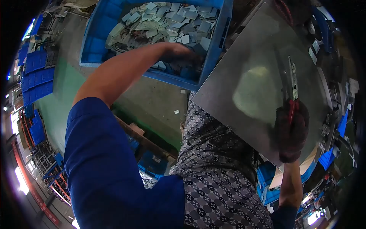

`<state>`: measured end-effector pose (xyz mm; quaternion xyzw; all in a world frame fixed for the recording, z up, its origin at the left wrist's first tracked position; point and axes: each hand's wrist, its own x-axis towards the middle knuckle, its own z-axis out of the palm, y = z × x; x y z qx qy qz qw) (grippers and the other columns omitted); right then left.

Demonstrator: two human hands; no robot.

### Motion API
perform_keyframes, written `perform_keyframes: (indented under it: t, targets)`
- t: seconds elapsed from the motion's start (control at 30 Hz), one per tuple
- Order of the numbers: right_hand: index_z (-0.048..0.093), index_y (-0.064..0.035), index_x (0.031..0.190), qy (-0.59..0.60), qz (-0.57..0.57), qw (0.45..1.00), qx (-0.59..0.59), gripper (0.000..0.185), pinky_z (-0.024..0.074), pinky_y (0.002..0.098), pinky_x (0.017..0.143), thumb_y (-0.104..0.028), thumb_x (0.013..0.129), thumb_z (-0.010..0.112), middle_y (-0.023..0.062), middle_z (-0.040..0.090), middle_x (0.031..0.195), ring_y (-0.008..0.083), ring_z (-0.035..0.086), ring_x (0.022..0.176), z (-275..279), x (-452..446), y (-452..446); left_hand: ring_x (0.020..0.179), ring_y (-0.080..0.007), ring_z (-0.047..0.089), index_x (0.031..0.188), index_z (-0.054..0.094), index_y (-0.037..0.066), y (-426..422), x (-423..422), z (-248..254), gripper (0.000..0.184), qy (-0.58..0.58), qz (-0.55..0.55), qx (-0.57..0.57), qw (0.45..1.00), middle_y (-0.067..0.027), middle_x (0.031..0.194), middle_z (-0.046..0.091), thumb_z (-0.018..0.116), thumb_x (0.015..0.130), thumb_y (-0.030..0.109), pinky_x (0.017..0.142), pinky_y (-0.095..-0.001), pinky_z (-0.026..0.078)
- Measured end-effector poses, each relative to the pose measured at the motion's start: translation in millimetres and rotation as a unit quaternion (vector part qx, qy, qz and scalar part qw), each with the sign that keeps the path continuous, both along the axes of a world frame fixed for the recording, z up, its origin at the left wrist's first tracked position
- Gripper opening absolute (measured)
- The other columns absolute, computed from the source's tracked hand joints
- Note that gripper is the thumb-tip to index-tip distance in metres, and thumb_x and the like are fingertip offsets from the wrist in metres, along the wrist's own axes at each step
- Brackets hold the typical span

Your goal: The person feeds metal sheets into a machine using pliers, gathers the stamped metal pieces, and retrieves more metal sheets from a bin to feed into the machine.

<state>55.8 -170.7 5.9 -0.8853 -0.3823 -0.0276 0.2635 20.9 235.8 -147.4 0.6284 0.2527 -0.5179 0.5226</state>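
My right hand (292, 131), in a dark knitted glove, is closed around the red handles of long-nosed pliers (294, 82). Their metal jaws point away from me over a flat grey metal sheet (221, 93). My left arm reaches into a blue plastic bin (150, 75). The left hand (187, 59), dark-gloved and smeared by motion, is low in the bin near its right wall. Around it lie many small flat metal pieces (177, 18), partly on crumpled clear plastic. Its fingers cannot be made out, nor whether anything is in them.
Stacked blue crates (38, 72) stand at the far left beside a green floor strip (66, 89). An open carton (139, 129) and further blue bins (152, 164) sit below my left arm. Machine parts and loose metal strips (312, 55) line the right side.
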Motion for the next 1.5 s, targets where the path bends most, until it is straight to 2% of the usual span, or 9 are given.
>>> perform_keyframes:
  t: [0.4, 0.53, 0.73, 0.87, 0.93, 1.07, 1.2, 1.33, 1.5]
  targets:
    - [0.064, 0.0027, 0.098, -0.037, -0.003, 0.999, 0.023, 0.024, 0.0517, 0.0349, 0.077, -0.007, 0.078, 0.073, 0.0197, 0.062, 0.108, 0.0304, 0.064, 0.092, 0.4, 0.8, 9.2, 0.104, -0.0186, 0.059, 0.122, 0.060, 0.006, 18.6, -12.7, 22.9, 0.060, -0.084, 0.011, 0.048, 0.995, -0.0103, 0.112, 0.065, 0.078, 0.073, 0.035, 0.088, -0.0374, 0.047]
    - [0.064, 0.0018, 0.095, -0.017, -0.007, 0.997, 0.080, 0.022, 0.0520, 0.0362, 0.075, -0.009, 0.078, 0.074, 0.0191, 0.063, 0.108, 0.0309, 0.064, 0.089, -4.7, 0.9, 7.4, 0.081, -0.0174, 0.065, 0.122, 0.055, -0.004, 55.3, -26.0, 16.7, 0.057, -0.207, 0.070, 0.169, 0.961, -0.0116, 0.101, 0.067, 0.076, 0.077, 0.023, 0.068, -0.0292, 0.053]
    - [0.064, -0.0009, 0.096, 0.016, -0.049, 0.994, 0.094, 0.020, 0.0525, 0.0363, 0.073, -0.009, 0.080, 0.072, 0.0180, 0.063, 0.108, 0.0316, 0.064, 0.088, -18.1, 4.1, -1.1, 0.089, -0.0190, 0.064, 0.119, 0.059, -0.002, 76.0, -43.3, 74.0, 0.056, -0.266, 0.278, 0.176, 0.906, -0.0099, 0.101, 0.067, 0.080, 0.073, 0.023, 0.074, -0.0298, 0.051]
    - [0.064, -0.0031, 0.102, -0.030, -0.024, 0.991, 0.128, 0.021, 0.0523, 0.0345, 0.073, -0.010, 0.083, 0.069, 0.0163, 0.064, 0.103, 0.0301, 0.064, 0.086, -23.5, 8.3, -10.6, 0.086, -0.0171, 0.065, 0.113, 0.060, -0.001, 34.9, -28.9, 134.4, 0.048, -0.373, 0.278, 0.081, 0.881, -0.0089, 0.100, 0.067, 0.080, 0.075, 0.021, 0.075, -0.0312, 0.053]
    - [0.063, -0.0036, 0.104, 0.161, -0.090, 0.940, 0.288, 0.022, 0.0514, 0.0333, 0.073, -0.011, 0.084, 0.066, 0.0154, 0.064, 0.098, 0.0276, 0.063, 0.084, -20.6, 7.9, -4.6, 0.084, -0.0165, 0.066, 0.111, 0.060, -0.002, -15.2, -13.3, 157.6, 0.044, -0.405, 0.319, -0.008, 0.857, -0.0081, 0.099, 0.066, 0.078, 0.077, 0.018, 0.076, -0.0302, 0.054]
    - [0.062, -0.0063, 0.110, 0.068, -0.177, 0.972, 0.136, 0.024, 0.0489, 0.0335, 0.074, -0.020, 0.090, 0.061, 0.0139, 0.063, 0.093, 0.0239, 0.061, 0.080, -10.0, 15.1, -1.8, 0.078, -0.0127, 0.064, 0.106, 0.062, -0.001, -104.0, 30.0, 168.9, 0.041, -0.520, 0.147, 0.049, 0.840, -0.0076, 0.092, 0.067, 0.078, 0.076, 0.020, 0.072, -0.0271, 0.052]
    - [0.063, -0.0091, 0.108, 0.124, -0.184, 0.958, 0.179, 0.025, 0.0492, 0.0376, 0.074, -0.027, 0.090, 0.060, 0.0144, 0.062, 0.093, 0.0293, 0.062, 0.081, -12.4, 17.2, 4.4, 0.075, -0.0149, 0.064, 0.107, 0.062, -0.002, -164.5, 62.0, 136.0, 0.052, -0.625, 0.079, 0.092, 0.771, -0.0105, 0.090, 0.069, 0.082, 0.068, 0.027, 0.069, -0.0305, 0.052]
    - [0.063, -0.0106, 0.102, 0.024, -0.151, 0.980, 0.129, 0.023, 0.0489, 0.0431, 0.073, -0.029, 0.088, 0.061, 0.0164, 0.062, 0.091, 0.0359, 0.061, 0.084, -22.6, 30.6, 4.7, 0.095, -0.0321, 0.064, 0.112, 0.061, 0.000, -193.5, 61.9, 137.6, 0.057, -0.700, -0.009, 0.285, 0.654, -0.0184, 0.099, 0.067, 0.079, 0.069, 0.033, 0.088, -0.0394, 0.047]
    - [0.063, -0.0114, 0.103, 0.020, -0.139, 0.981, 0.131, 0.024, 0.0492, 0.0440, 0.073, -0.030, 0.088, 0.060, 0.0173, 0.061, 0.091, 0.0369, 0.061, 0.083, -25.3, 35.0, 1.6, 0.123, -0.0385, 0.047, 0.128, 0.052, 0.000, -175.9, 53.6, 113.6, 0.084, -0.690, 0.074, 0.213, 0.688, -0.0254, 0.128, 0.052, 0.079, 0.066, 0.050, 0.104, -0.0458, 0.036]
